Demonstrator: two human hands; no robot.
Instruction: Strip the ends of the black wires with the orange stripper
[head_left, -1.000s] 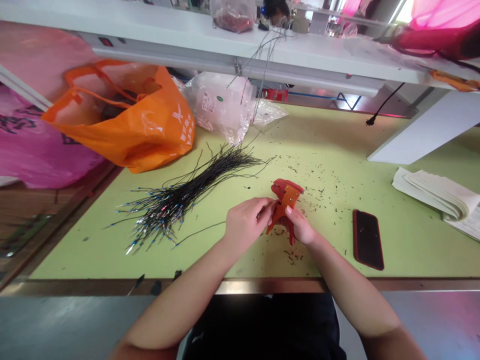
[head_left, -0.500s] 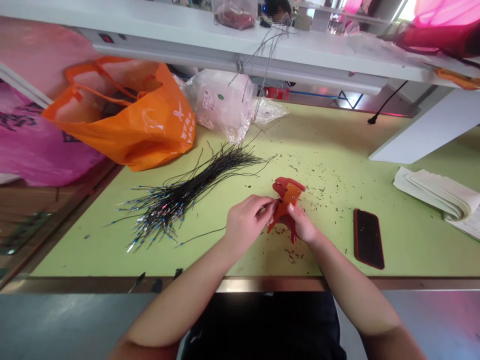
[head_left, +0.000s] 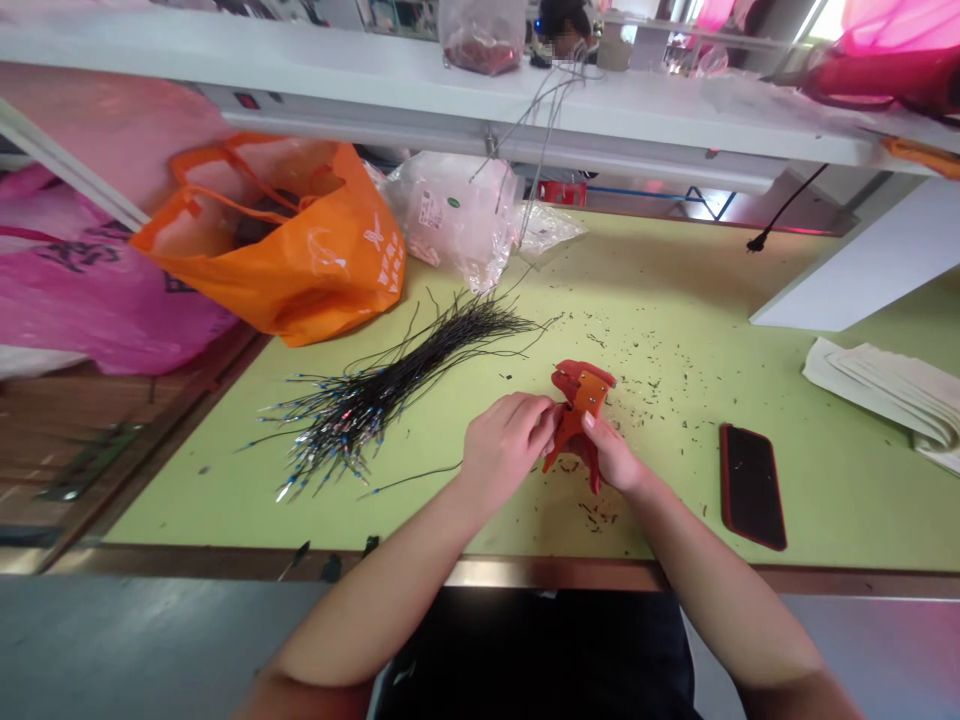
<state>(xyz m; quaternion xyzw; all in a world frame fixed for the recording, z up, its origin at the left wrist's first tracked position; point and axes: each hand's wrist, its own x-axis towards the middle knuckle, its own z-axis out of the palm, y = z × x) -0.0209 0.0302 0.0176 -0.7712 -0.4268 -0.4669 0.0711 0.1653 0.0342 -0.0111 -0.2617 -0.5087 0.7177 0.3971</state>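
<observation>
Wrapped around an orange-red wire stripper [head_left: 590, 390], my right hand [head_left: 609, 450] has its thumb on the tool's body. My left hand [head_left: 510, 440] is closed in a pinch on a thin black wire [head_left: 420, 478], close beside the tool's jaws. The wire's tail comes out behind the left hand and ends in a blue tip on the table. Whether the wire's front end sits in the jaws is hidden by my fingers. To the left lies a bundle of black wires [head_left: 405, 375], many with blue and shiny metal ends.
Small black scraps [head_left: 637, 385] litter the yellow-green table [head_left: 675, 250]. A phone [head_left: 752, 487] and folded cloth or paper [head_left: 885, 390] lie to the right. An orange bag [head_left: 300, 270], clear plastic bags [head_left: 457, 215] and a white shelf [head_left: 375, 65] stand behind.
The whole view has shifted slightly, so everything appears a little further right. My left hand's fingers are more curled beside the wire stripper; both hands keep their hold.
</observation>
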